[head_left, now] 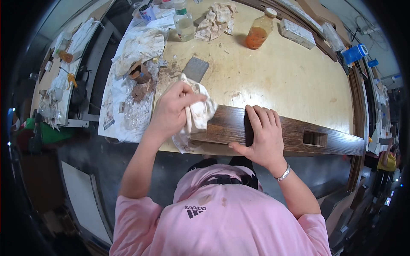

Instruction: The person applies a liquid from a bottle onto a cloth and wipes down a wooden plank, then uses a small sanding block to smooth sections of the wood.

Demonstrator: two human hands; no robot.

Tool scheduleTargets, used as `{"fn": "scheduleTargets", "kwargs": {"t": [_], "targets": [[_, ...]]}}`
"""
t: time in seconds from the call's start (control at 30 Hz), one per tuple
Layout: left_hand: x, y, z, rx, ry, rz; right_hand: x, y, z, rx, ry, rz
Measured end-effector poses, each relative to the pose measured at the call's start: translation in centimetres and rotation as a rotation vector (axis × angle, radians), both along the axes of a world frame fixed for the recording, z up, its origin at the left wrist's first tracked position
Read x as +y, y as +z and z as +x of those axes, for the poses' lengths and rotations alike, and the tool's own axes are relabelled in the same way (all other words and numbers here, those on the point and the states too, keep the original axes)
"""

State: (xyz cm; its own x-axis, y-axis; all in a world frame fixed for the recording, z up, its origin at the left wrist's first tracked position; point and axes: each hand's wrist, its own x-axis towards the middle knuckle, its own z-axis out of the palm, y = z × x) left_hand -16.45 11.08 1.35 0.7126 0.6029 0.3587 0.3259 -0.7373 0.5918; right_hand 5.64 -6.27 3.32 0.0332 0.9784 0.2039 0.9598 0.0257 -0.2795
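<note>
On the worktable (299, 79), the right hand (265, 136) seemingly clasps a stiff, likely heavy mortised wooden beam (228, 123), best held widthwise; the left hand (171, 106) grips soft cloth (199, 112)

The board (229, 124) lies along the near edge of the table (294, 77), cloth (199, 113) seemingly on its left end, bottle (259, 33) behind.

On the pale tabletop (299, 81) before me, a bottle of orange liquid (258, 36) stands near a whitish block (297, 34) to its right. Farther left, a clear bottle (184, 26) stands near a crumpled, stained cloth (216, 20); nearer me sits a brown open container (140, 72). Far right: a blue container (354, 54).
</note>
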Motion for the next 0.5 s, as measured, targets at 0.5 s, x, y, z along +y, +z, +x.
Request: {"fn": "scheduleTargets", "kwargs": {"t": [0.5], "targets": [[-1.5, -2.6, -5.7, -0.087, 0.058, -0.674, 0.1, -0.2, -0.6, -0.009, 0.007, 0.084]]}}
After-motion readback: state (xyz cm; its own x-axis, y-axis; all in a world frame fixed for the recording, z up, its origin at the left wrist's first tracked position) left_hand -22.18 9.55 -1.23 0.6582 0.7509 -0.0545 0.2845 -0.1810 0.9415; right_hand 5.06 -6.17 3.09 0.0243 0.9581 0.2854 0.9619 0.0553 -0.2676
